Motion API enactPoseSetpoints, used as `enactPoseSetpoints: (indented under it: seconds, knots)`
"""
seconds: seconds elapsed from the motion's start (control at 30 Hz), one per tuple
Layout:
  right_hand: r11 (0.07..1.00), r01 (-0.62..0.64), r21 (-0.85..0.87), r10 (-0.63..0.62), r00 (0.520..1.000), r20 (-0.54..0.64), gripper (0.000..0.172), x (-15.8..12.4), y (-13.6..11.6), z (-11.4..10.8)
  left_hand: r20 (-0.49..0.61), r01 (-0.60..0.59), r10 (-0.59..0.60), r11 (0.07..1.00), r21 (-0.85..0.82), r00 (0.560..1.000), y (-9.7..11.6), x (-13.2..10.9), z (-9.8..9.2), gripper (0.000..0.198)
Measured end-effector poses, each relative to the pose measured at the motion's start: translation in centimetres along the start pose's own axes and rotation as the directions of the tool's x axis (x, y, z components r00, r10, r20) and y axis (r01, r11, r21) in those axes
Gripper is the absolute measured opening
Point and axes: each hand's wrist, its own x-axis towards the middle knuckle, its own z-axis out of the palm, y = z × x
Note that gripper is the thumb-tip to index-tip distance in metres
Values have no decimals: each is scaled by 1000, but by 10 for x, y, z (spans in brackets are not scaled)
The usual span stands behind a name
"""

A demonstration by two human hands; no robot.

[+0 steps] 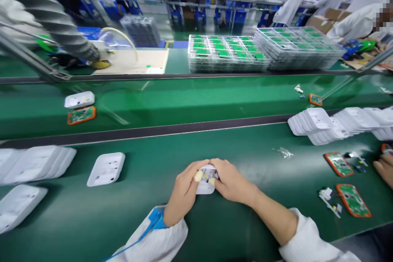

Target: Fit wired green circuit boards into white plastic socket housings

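Observation:
At the middle of the green bench, both my hands are closed around a small white plastic housing (205,188). My left hand (185,186) grips its left side, and my right hand (231,180) grips the right. Both thumbs, with pale yellow covers on their tips, press into the open inside, where small grey and yellow parts show. My fingers hide the far edge. A blue strap circles my left wrist. Another white housing (106,169) lies to the left, open side up, beyond my reach hand.
White housings are stacked at left (37,163) and right (319,120). Orange-edged circuit boards (353,200) lie at right, near a co-worker's hand (385,168). A conveyor belt (172,100) runs beyond, carrying a board (81,115). Clear trays of green boards (227,53) stand behind it.

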Motion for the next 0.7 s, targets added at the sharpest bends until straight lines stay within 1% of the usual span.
enactPoseSetpoints:
  seconds: [0.07,0.17,0.23,0.27,0.3,0.33,0.37,0.4,0.43,0.47,0.5,0.53,0.57,0.6,0.63,0.67,0.7]
  knots:
    - [999,-34,-17,33,999,-36,29,-1,-4,6,-49,-3,4,1000,12,999,3,0,4,36]
    - [999,-41,-25,39,996,-76,24,-2,-7,13,-128,53,-51,999,10,990,5,0,10,34]
    - [998,-60,23,62,995,-81,23,-2,-7,13,-158,104,-105,994,-20,982,3,0,13,33]
    - [994,-76,74,80,995,-59,23,-2,-6,12,-170,120,-125,992,-42,977,1,1,13,33]
    - [984,-97,148,98,995,-3,23,0,-4,10,-190,127,-138,990,-66,972,-2,1,12,33]
    - [963,-126,237,107,990,94,23,3,-2,8,-224,128,-145,988,-89,964,-5,3,9,34]
    - [933,-165,321,99,972,212,22,7,1,6,-275,130,-156,985,-111,949,-9,4,6,35]
    - [899,-211,385,88,945,314,21,14,3,3,-337,140,-177,981,-132,925,-13,6,1,36]
    - [868,-256,425,87,922,378,19,23,6,-2,-398,160,-210,975,-155,893,-17,8,-3,37]
    - [848,-289,445,105,913,393,18,33,8,-7,-443,184,-245,967,-177,862,-21,10,-8,37]
    - [838,-304,453,136,920,367,19,44,9,-13,-467,209,-278,958,-194,839,-25,12,-12,37]
    - [832,-302,465,187,943,276,21,55,11,-21,-473,231,-301,952,-202,828,-29,14,-15,35]
    - [827,-285,484,239,958,156,27,65,12,-30,-468,244,-311,949,-199,827,-32,15,-16,33]
    - [824,-255,506,291,957,9,35,72,14,-39,-460,249,-308,951,-186,833,-34,15,-17,32]
    - [825,-207,526,351,917,-190,44,75,15,-48,-453,247,-295,955,-165,841,-36,16,-17,31]
    - [842,-163,514,379,857,-349,55,73,18,-55,-449,242,-280,960,-141,849,-38,16,-16,30]
    - [871,-134,472,371,810,-455,63,66,20,-61,-446,237,-265,964,-118,855,-40,16,-15,29]
